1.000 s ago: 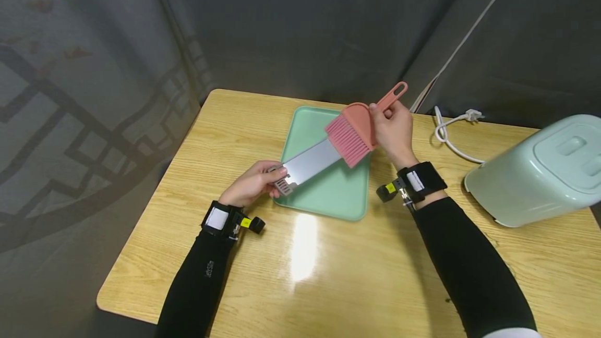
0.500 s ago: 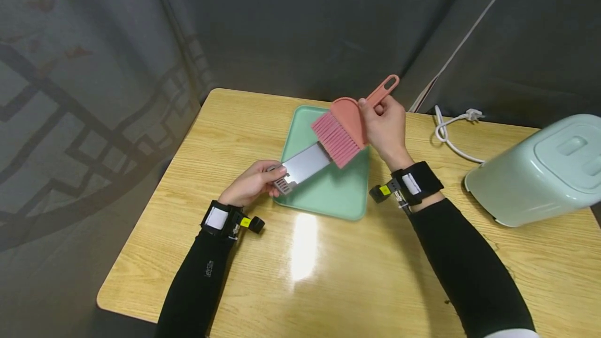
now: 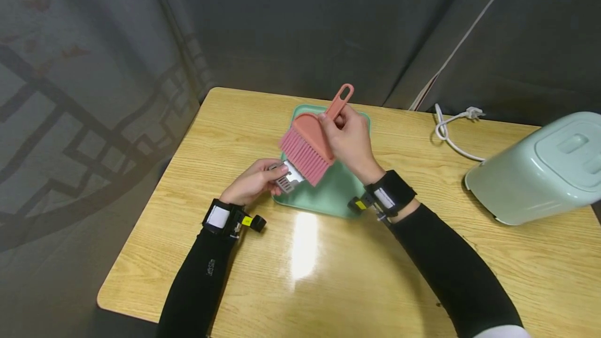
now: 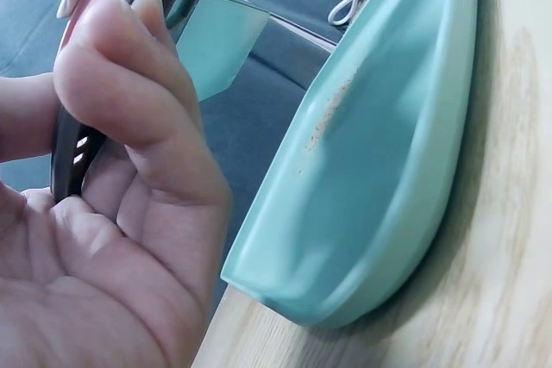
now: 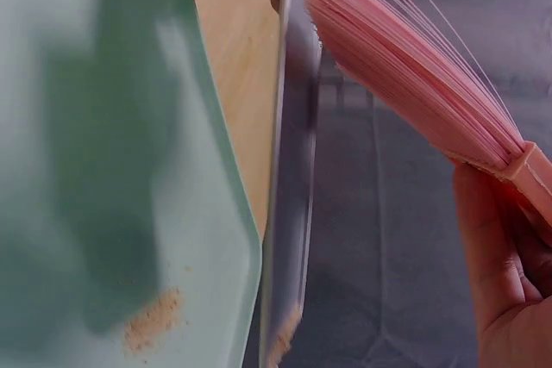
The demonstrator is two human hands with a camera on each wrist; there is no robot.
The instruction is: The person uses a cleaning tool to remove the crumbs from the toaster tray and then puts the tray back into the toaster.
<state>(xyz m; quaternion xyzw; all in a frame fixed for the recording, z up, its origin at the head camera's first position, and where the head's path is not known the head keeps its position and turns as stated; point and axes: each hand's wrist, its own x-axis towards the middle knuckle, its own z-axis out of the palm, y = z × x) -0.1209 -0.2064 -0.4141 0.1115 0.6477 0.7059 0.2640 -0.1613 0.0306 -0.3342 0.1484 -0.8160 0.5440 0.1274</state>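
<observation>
**Brush [image 3: 312, 132] held over a metal plate [image 3: 293, 174] between two hands**

The left hand [image 3: 253, 180] pinches the slotted end of the metal plate, thumb on top and fingers beneath. The right hand [image 3: 351, 139] grips the brush where its handle meets the head; the looped handle sticks out beyond that hand, and the pink bristles [image 3: 305, 155] point toward the left hand. They cover most of the plate, their tips close to the left thumb; in the right wrist view they seem to touch its surface.

Below both hands, apart from the plate, a green tray [image 3: 324, 205] sits on the wooden table [image 3: 225, 140]. Brown crumbs [image 5: 153, 321] lie in the tray, and some cling to the plate's far end, away from the left hand.

Well to the right of the right hand lies a pale green appliance [image 3: 521, 176], with a white cord [image 3: 462, 151] and plug [image 3: 474, 112] behind it. Beyond both hands hangs a dark curtain [image 3: 300, 30].
</observation>
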